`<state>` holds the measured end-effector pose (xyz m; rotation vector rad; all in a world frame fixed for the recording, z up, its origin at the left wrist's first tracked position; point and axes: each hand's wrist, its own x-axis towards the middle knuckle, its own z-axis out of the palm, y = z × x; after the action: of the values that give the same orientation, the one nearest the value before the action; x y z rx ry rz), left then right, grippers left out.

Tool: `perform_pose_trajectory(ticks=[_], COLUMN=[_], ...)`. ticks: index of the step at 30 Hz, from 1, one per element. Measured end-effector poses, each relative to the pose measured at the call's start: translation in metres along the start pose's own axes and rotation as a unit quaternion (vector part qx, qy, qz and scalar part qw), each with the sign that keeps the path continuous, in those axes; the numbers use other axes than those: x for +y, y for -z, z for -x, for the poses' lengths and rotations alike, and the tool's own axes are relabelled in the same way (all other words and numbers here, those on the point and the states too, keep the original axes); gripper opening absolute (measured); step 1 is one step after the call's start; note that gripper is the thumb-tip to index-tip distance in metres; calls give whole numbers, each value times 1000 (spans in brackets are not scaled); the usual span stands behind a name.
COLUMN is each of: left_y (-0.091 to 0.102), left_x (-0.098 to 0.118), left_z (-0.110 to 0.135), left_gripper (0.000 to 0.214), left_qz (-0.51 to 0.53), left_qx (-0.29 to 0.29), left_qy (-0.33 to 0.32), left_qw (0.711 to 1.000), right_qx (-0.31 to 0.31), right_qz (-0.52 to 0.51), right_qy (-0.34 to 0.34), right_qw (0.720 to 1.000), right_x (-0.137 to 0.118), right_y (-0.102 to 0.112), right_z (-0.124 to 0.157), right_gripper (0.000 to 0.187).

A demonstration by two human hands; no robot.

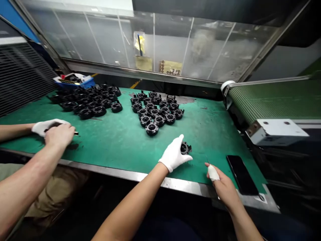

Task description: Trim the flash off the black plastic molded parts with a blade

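Note:
My left hand [174,154], in a white glove, curves its thumb and fingers around a black round plastic part [185,148] with small tabs on its rim. The glove covers part of it. My right hand [222,183] is bare but for a white wrap on the thumb. Its fingers are pinched on a thin pointed tool [208,160], too slim to name, whose tip points towards the black part. A group of similar black parts [151,128] lies on the green mat [112,144] beyond my left hand.
A co-worker's hands [59,132] work at the left, near a larger pile of black parts [85,112]. Behind that pile stands a blue bin [86,82]. A phone [242,174] lies right of my right hand. A green conveyor [278,97] runs along the right side.

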<state>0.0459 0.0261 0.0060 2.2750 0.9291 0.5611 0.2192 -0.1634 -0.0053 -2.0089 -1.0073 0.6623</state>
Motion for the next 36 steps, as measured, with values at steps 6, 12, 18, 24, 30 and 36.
perform_pose_trajectory(ticks=[6,12,18,24,30,36], left_y=[9,8,4,3,27,103], left_x=[-3,-5,-8,-8,-13,-56], left_z=[38,66,61,62,55,58], left_gripper=[101,92,91,89,96,65], left_qz=[24,52,57,61,55,-61], left_qx=[-80,-73,-72,-72,-158,-119], left_qy=[-7,4,-16,-31,-44,-31], left_qw=[996,996,996,995,985,991], right_qx=[-143,-167,-168,-129,-55,-97], right_qz=[72,235,347,448,392,281], right_qy=[100,212,224,198,161,183], right_qw=[982,934,895,862,904,937], right_x=[-11,-33,-45,-43,-27,-25], right_y=[20,8,6,18,44,31], right_z=[13,10,7,-14,-42,-34], right_gripper=[42,40,38,39,36,37])
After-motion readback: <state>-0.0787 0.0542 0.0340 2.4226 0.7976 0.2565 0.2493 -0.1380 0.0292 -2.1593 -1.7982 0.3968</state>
